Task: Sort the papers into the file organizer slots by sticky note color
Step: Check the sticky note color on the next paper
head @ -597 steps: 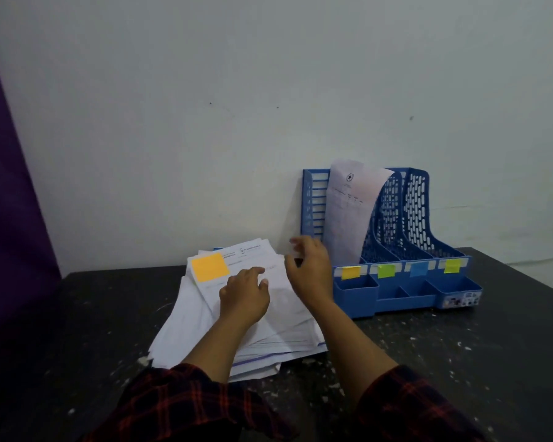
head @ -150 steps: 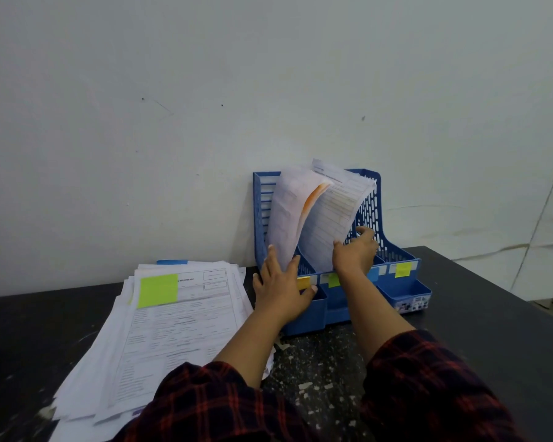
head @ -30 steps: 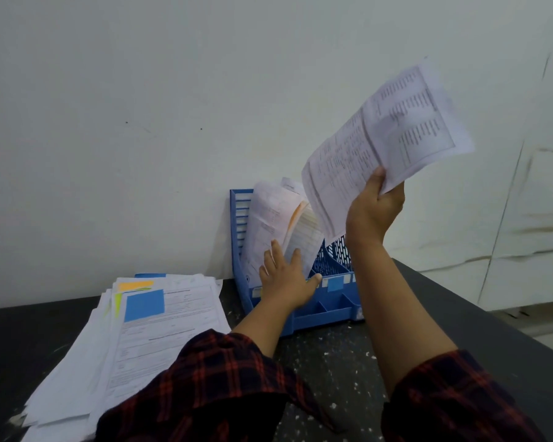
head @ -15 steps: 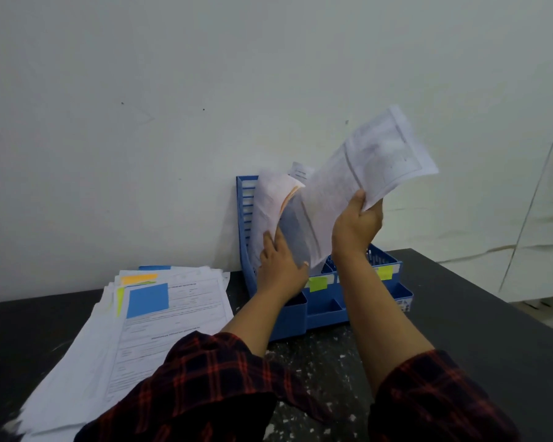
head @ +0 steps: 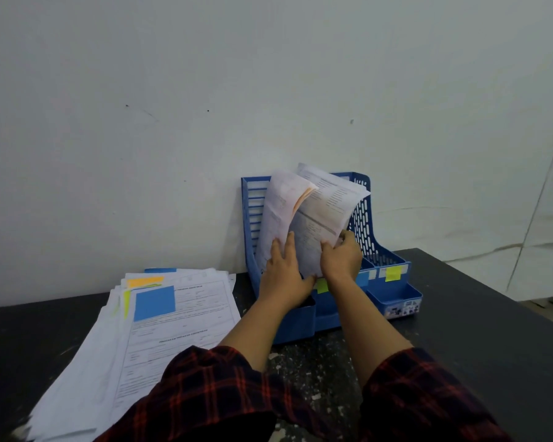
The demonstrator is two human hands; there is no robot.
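A blue file organizer [head: 369, 247] stands against the wall, with coloured sticky notes on its front labels; a green one [head: 321, 286] and a yellow one [head: 392, 274] show. My right hand [head: 342, 260] grips a printed sheet [head: 320, 224] that stands in the second slot from the left. My left hand [head: 283, 269] presses with straight fingers against the papers [head: 280, 212] standing in the leftmost slot. A stack of papers [head: 160, 333] lies to the left; its top sheet carries a blue sticky note [head: 155, 303].
The dark speckled table [head: 479, 330] reaches right of the organizer. Orange and green note edges [head: 142, 282] peek from lower sheets in the stack. A white wall rises right behind the organizer.
My right hand has brought the raised sheet down into the organizer's second slot. My left hand has stayed against the leftmost slot's papers.
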